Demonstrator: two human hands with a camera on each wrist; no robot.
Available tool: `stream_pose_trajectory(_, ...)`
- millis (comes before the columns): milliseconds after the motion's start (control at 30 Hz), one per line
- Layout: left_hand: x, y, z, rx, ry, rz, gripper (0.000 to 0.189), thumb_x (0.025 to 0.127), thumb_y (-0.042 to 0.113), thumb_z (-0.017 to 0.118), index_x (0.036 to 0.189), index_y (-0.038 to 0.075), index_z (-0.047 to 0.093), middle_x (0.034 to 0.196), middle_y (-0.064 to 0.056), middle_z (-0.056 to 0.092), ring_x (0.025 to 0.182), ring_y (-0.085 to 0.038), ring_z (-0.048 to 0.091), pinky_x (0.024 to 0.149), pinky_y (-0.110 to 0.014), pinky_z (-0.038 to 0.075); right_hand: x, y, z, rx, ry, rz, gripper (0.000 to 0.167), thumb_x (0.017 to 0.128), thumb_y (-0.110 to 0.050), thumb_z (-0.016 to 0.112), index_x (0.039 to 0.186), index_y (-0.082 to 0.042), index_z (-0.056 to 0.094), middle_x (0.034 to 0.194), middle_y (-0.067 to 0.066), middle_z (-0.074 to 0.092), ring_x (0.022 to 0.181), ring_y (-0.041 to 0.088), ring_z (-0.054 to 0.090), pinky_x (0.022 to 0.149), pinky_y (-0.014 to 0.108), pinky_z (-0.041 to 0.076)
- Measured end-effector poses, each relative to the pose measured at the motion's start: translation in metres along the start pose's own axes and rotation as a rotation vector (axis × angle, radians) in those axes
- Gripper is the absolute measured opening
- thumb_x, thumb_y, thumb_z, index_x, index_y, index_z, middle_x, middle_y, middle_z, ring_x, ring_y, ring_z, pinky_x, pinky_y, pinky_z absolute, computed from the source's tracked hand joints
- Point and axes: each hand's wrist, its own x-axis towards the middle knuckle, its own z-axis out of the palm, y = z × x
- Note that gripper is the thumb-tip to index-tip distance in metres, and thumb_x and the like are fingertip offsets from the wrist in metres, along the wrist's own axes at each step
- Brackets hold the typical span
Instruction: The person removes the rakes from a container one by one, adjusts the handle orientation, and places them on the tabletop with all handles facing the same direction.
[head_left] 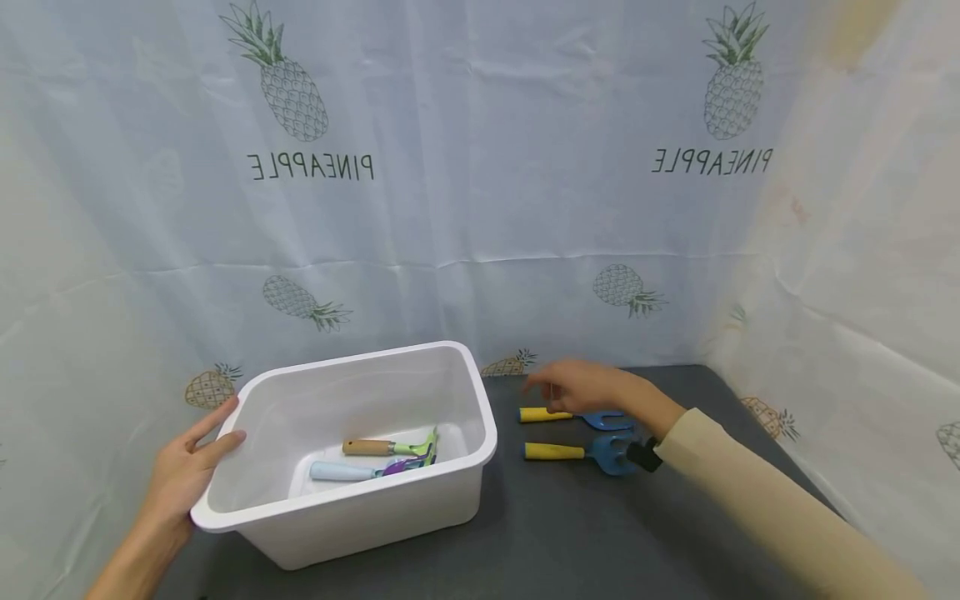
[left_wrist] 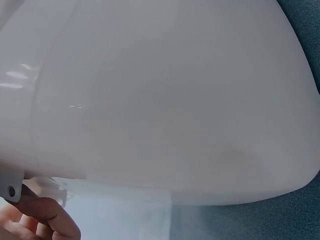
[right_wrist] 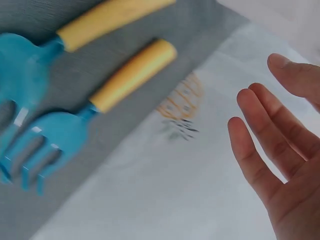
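Observation:
A white plastic bin (head_left: pixel 375 517) stands on the dark table, and my left hand (head_left: pixel 182 467) grips its left rim. Curled fingers (left_wrist: pixel 55 217) show beside the rim in the left wrist view. Inside the bin lie a small tool with a wooden handle (head_left: pixel 367 447) and another with a pale blue handle (head_left: pixel 341 472). My right hand (head_left: pixel 573 385) hovers over two blue hand forks with yellow handles, fingers apart and nothing held. The farther fork (right_wrist: pixel 135 72) is just below it in the head view; the nearer fork (head_left: pixel 555 452) lies in front of that one.
The grey table (head_left: pixel 570 542) extends right of the bin. A white curtain (head_left: pixel 465 208) printed with pineapples hangs behind the table, with similar sheets at both sides. A black band (head_left: pixel 643 455) is at the right wrist, next to the forks' heads in the head view.

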Motion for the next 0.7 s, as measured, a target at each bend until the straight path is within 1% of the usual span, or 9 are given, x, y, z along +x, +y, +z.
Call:
stream_pose_trajectory(33,0.0,-0.001,0.0,-0.009,-0.002,0.009,0.068,0.101,0.024,0.069,0.16,0.028,0.036,0.127,0.025,0.065,0.077,0.004,0.071,0.065,-0.025,0.063,0.001,-0.002,-0.006,0.007,0.005,0.005,0.041,0.097,-0.01,0.07,0.136,-0.02,0.065,0.106,-0.002,0.069,0.09,0.01,0.066,0.08,0.03,0.058)
stream_pose_trajectory(100,-0.001,-0.002,-0.001,-0.05,-0.006,0.019,0.068,0.1,0.021,0.07,0.159,0.028,0.038,0.104,0.038,0.063,0.076,0.001,0.072,0.063,-0.026,0.063,0.001,-0.007,-0.016,0.022,0.021,0.005,0.042,0.097,-0.008,0.068,0.137,-0.02,0.064,0.105,-0.002,0.068,0.091,0.01,0.066,0.081,0.031,0.059)
stream_pose_trajectory(133,-0.001,-0.002,-0.001,-0.071,-0.009,0.018,0.068,0.099,0.019,0.071,0.159,0.028,0.039,0.097,0.039,0.063,0.075,0.001,0.072,0.063,-0.026,0.063,0.001,-0.009,-0.022,0.018,0.034,0.0,0.042,0.097,-0.007,0.069,0.137,-0.019,0.064,0.104,-0.002,0.068,0.09,0.01,0.066,0.081,0.03,0.059)
stream_pose_trajectory(167,-0.001,-0.002,-0.002,-0.078,-0.009,0.015,0.068,0.099,0.019,0.071,0.159,0.029,0.039,0.096,0.039,0.064,0.075,0.0,0.073,0.062,-0.027,0.063,0.002,-0.01,-0.026,0.014,0.05,-0.009,0.043,0.096,-0.006,0.069,0.137,-0.019,0.065,0.103,-0.001,0.068,0.09,0.01,0.067,0.081,0.03,0.059)
stream_pose_trajectory(267,-0.001,-0.001,-0.001,-0.01,0.001,0.016,0.068,0.1,0.024,0.07,0.16,0.027,0.037,0.103,0.041,0.059,0.077,0.002,0.072,0.065,-0.026,0.063,0.001,-0.016,-0.039,-0.008,0.097,-0.037,0.042,0.095,-0.007,0.071,0.136,-0.017,0.066,0.101,0.0,0.069,0.09,0.011,0.068,0.081,0.031,0.06)
stream_pose_trajectory(400,0.0,0.002,0.0,0.04,-0.002,0.013,0.07,0.101,0.028,0.068,0.161,0.024,0.034,0.102,0.043,0.054,0.078,0.003,0.071,0.066,-0.026,0.063,0.001,-0.023,-0.053,-0.028,0.136,-0.051,0.041,0.095,-0.011,0.073,0.135,-0.015,0.066,0.103,0.001,0.07,0.091,0.013,0.069,0.08,0.03,0.06)
stream_pose_trajectory(467,0.001,0.002,-0.001,0.011,-0.012,0.009,0.07,0.101,0.026,0.069,0.161,0.025,0.034,0.1,0.042,0.057,0.077,0.002,0.072,0.065,-0.026,0.063,0.002,-0.027,-0.057,-0.04,0.148,-0.05,0.041,0.095,-0.013,0.073,0.135,-0.016,0.066,0.104,0.001,0.07,0.092,0.013,0.069,0.08,0.03,0.06)
stream_pose_trajectory(533,0.002,0.002,-0.002,-0.017,-0.02,0.005,0.07,0.1,0.025,0.07,0.161,0.026,0.034,0.095,0.043,0.059,0.077,0.001,0.072,0.064,-0.026,0.063,0.004,-0.031,-0.061,-0.043,0.156,-0.052,0.04,0.095,-0.014,0.074,0.134,-0.016,0.066,0.105,0.002,0.071,0.092,0.013,0.069,0.081,0.031,0.06)
stream_pose_trajectory(700,0.001,-0.001,-0.003,-0.025,-0.018,0.015,0.069,0.099,0.026,0.072,0.16,0.028,0.038,0.094,0.042,0.059,0.077,-0.002,0.073,0.063,-0.028,0.063,0.014,-0.042,-0.069,-0.067,0.177,-0.092,0.04,0.094,-0.014,0.075,0.133,-0.017,0.067,0.103,0.002,0.072,0.092,0.014,0.07,0.082,0.031,0.061)
